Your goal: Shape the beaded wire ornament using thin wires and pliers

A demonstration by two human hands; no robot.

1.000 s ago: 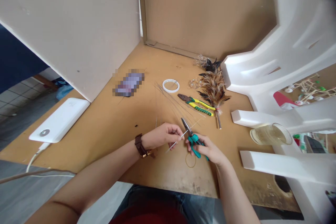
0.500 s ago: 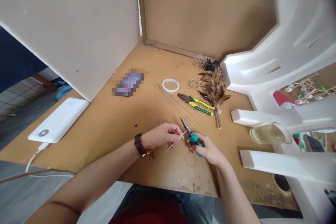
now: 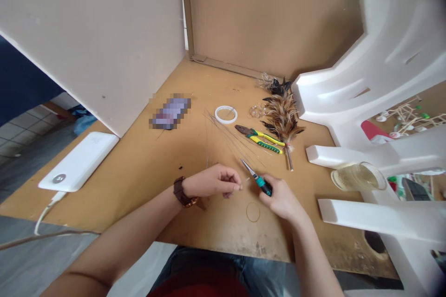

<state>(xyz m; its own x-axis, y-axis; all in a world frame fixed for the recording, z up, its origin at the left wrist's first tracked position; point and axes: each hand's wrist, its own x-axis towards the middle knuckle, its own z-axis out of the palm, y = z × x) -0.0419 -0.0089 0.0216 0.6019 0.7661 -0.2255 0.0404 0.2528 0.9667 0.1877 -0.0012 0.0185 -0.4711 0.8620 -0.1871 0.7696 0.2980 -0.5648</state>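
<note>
My left hand point(image 3: 223, 182), with a brown watch point(image 3: 184, 192) at its wrist, is closed in a pinch over the table; what the fingertips hold, if anything, cannot be made out. My right hand point(image 3: 280, 196) grips needle-nose pliers point(image 3: 259, 182) by their teal and black handles. The slim jaws point up and left and look closed. A small pale bit point(image 3: 247, 179) shows between the left fingertips and the pliers. Below the pliers, a thin yellowish ring point(image 3: 252, 212) lies on the table. Thin wires point(image 3: 230, 134) are spread beyond both hands.
Yellow-green combination pliers point(image 3: 261, 139), a white tape roll point(image 3: 226, 115) and a brown feather bundle point(image 3: 283, 113) lie farther back. On the left are a blurred phone point(image 3: 171, 112) and a white power bank point(image 3: 79, 161). At right, a glass cup point(image 3: 358, 177) rests by a white plastic chair point(image 3: 331, 154).
The pale thin stick between my left fingers no longer shows. My right hand and the needle-nose pliers have shifted slightly right, away from the left hand, and the pliers' handles have turned.
</note>
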